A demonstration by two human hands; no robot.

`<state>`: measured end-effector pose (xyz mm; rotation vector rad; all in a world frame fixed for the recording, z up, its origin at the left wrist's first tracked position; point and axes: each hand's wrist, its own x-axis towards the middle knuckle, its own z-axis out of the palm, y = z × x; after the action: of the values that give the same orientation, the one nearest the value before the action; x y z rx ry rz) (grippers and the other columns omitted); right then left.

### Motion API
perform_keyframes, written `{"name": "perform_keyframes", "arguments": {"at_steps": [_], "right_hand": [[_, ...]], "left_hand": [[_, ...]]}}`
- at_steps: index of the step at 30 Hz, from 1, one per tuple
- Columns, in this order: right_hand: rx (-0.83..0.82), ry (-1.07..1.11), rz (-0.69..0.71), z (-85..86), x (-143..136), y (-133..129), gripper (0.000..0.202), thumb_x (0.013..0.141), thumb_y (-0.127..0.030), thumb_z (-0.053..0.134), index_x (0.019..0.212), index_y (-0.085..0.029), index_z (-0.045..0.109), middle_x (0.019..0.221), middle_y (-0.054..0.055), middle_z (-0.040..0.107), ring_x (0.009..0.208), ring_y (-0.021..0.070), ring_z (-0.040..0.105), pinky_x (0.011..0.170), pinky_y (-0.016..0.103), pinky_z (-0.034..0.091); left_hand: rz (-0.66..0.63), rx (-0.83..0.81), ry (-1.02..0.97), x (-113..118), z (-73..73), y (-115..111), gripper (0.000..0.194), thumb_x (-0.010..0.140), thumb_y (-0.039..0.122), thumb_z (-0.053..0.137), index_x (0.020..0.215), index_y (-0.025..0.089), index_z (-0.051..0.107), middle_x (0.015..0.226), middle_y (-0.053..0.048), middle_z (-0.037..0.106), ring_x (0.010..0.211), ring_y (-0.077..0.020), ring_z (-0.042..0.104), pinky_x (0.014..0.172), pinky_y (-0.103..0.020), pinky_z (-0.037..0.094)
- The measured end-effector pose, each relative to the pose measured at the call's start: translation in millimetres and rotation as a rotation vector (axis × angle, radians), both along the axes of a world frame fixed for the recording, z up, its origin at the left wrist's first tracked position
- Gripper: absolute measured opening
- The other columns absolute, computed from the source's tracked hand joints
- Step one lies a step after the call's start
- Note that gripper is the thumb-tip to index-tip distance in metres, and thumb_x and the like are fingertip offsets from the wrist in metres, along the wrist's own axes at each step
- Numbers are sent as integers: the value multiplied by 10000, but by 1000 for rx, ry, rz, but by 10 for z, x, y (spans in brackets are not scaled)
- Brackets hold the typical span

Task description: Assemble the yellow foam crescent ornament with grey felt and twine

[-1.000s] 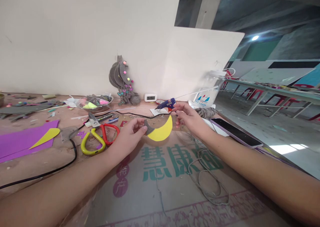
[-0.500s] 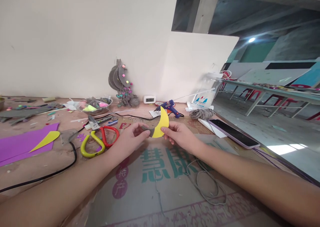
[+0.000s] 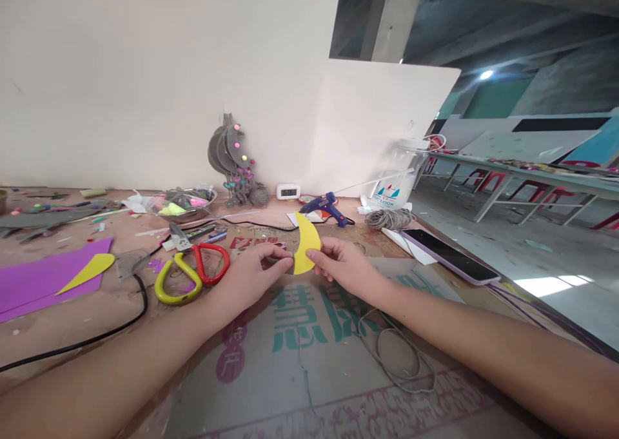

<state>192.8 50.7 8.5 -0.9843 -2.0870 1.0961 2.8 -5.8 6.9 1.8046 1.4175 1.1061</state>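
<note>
A yellow crescent (image 3: 307,244) is held between my two hands above the printed cardboard (image 3: 251,387). At its lower left end, my left hand (image 3: 264,268) pinches a grey part of the crescent between thumb and fingers. My right hand (image 3: 338,262) grips the yellow part's right edge, thumb in front and fingers behind. A loose grey cord (image 3: 396,361) lies on the cardboard below my right forearm. Scissors with one yellow and one red handle (image 3: 210,265) rest just left of my left hand.
Behind the hands are a blue glue gun (image 3: 325,204), a small clock (image 3: 289,192) and a grey decorated piece (image 3: 232,158). A phone (image 3: 449,256) and cord bundle (image 3: 388,218) lie right; purple sheets (image 3: 53,274) and a bowl of scraps (image 3: 186,207) sit left.
The yellow crescent has tipped leftward and moved slightly left and down, with both hands still on it. The camera view has shifted a little.
</note>
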Motion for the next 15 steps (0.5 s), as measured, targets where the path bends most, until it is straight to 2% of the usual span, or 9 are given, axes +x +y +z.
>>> {"name": "perform_keyframes", "arguments": {"at_steps": [4, 6, 9, 15], "right_hand": [[24, 11, -8, 41, -8, -18, 287, 832, -453, 483, 815, -173, 542, 613, -27, 515, 477, 80, 413, 448, 203, 329], [43, 13, -21, 67, -7, -29, 280, 836, -446, 483, 814, -174, 542, 617, -25, 521, 478, 81, 411, 450, 204, 329], [62, 21, -35, 87, -4, -37, 279, 835, -441, 489, 775, -173, 536, 610, -21, 531, 476, 85, 423, 459, 209, 341], [87, 0, -31, 67, -14, -36, 280, 830, -435, 489, 768, -168, 543, 591, -19, 524, 475, 91, 424, 455, 213, 339]], "left_hand": [[33, 30, -11, 10, 22, 12, 213, 796, 354, 514, 832, 200, 658, 865, -19, 671, 849, -194, 591, 771, -304, 443], [38, 25, -76, 19, 34, 12, 211, 798, 316, 516, 921, 199, 641, 949, -28, 670, 907, -191, 589, 807, -307, 443], [3, 38, -79, 22, 31, 12, 169, 785, 284, 531, 857, 182, 645, 877, -35, 670, 845, -187, 599, 778, -309, 457], [-35, 65, -62, 15, -19, 31, 175, 788, 274, 529, 876, 185, 653, 871, -32, 663, 806, -169, 595, 738, -288, 461]]}}
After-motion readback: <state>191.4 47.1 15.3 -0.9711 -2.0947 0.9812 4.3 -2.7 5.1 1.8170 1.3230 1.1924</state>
